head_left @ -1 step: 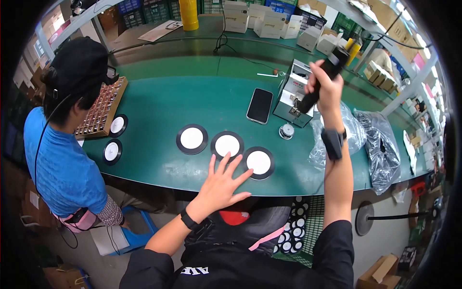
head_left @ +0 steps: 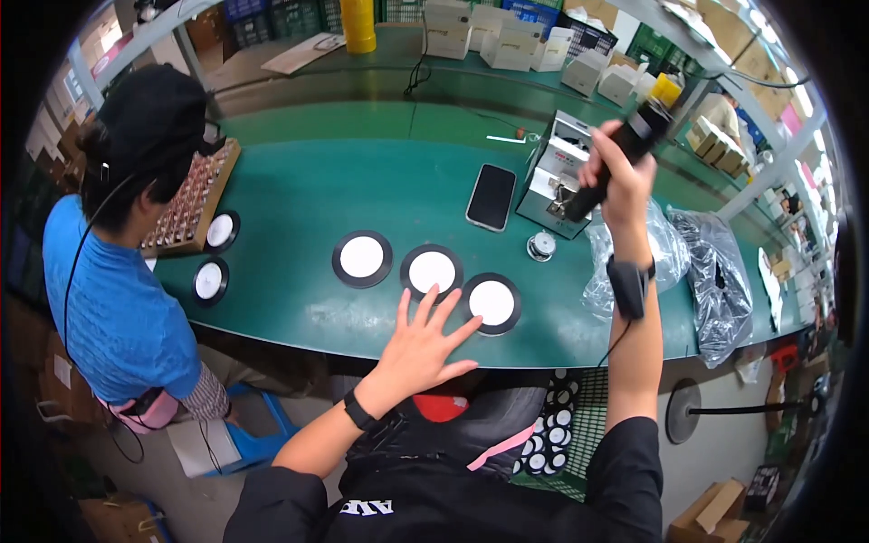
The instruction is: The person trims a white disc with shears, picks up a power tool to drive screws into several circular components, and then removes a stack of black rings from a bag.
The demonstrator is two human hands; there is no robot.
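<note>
**At the bench's (head_left: pixel 299 299) near edge, left hand (head_left: pixel 407 353) spread over discs, right hand (head_left: pixel 626 185) around a black tool (head_left: pixel 639 131)**

The left fingers are apart, palm down. The index tip overlaps the lower edge of the right disc (head_left: pixel 491 303); the next two reach the lower rim of the middle disc (head_left: pixel 432 270). How firmly they press, I cannot tell. The left disc (head_left: pixel 362 259) lies just beside that one, beyond the hand.

The right fingers are closed around the tool, held aslant in front of the metal box (head_left: pixel 543 199). Whether its lower end touches the box is unclear.

The step in hand looks like tending the discs with one hand while the other manages the tool. A next move with the tool would call for a sure grip and room around the box; one with the discs, for lifting or sliding them singly.

Further out, a round metal piece (head_left: pixel 541 245) and a phone (head_left: pixel 491 196) lie near the box, plastic bags (head_left: pixel 720 281) to the right. A co-worker (head_left: pixel 127 290) sits left, beside a tray (head_left: pixel 226 185). A crate (head_left: pixel 593 398) below holds more discs.
</note>
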